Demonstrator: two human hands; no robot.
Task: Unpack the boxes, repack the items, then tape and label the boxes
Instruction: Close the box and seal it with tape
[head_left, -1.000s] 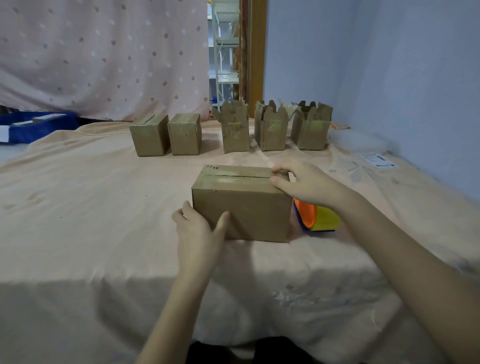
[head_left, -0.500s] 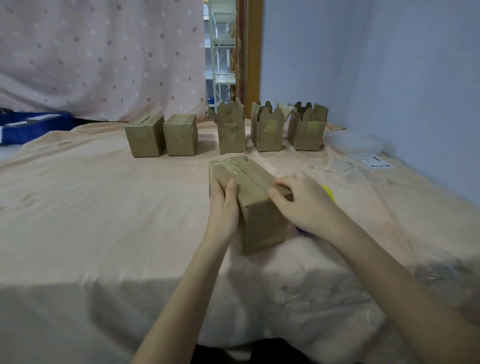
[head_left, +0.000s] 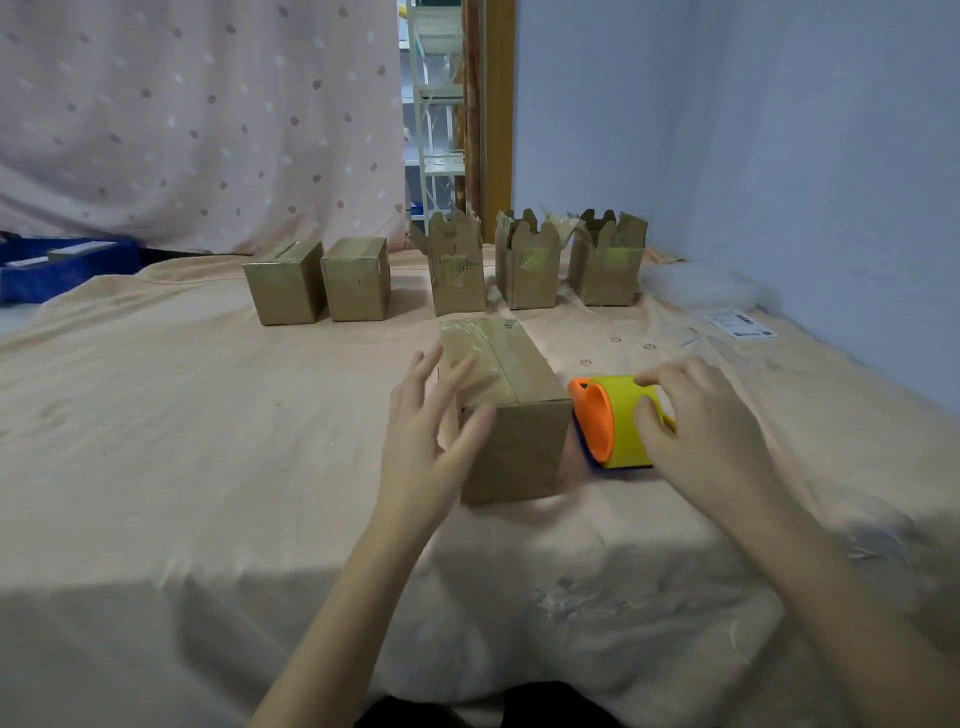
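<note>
Two hands | left hand (head_left: 434, 415) splayed beside box (head_left: 506, 410) (blurred) | right hand (head_left: 696, 421) grips tape dispenser (head_left: 615, 423)

A peach cloth (head_left: 182, 415) covers the worktop and hangs over its near edge, with many creases. Behind it, on the left, a pink curtain (head_left: 197, 119) with darker spots hangs down to the worktop. At the far left stands a blue bin (head_left: 57, 267) with some flat white things in it. In the gap behind the curtain is a white shelf rack (head_left: 434, 114), and just beside it a brown wooden door frame (head_left: 493, 109). A pale blue wall (head_left: 753, 130) runs along the right side.
</note>
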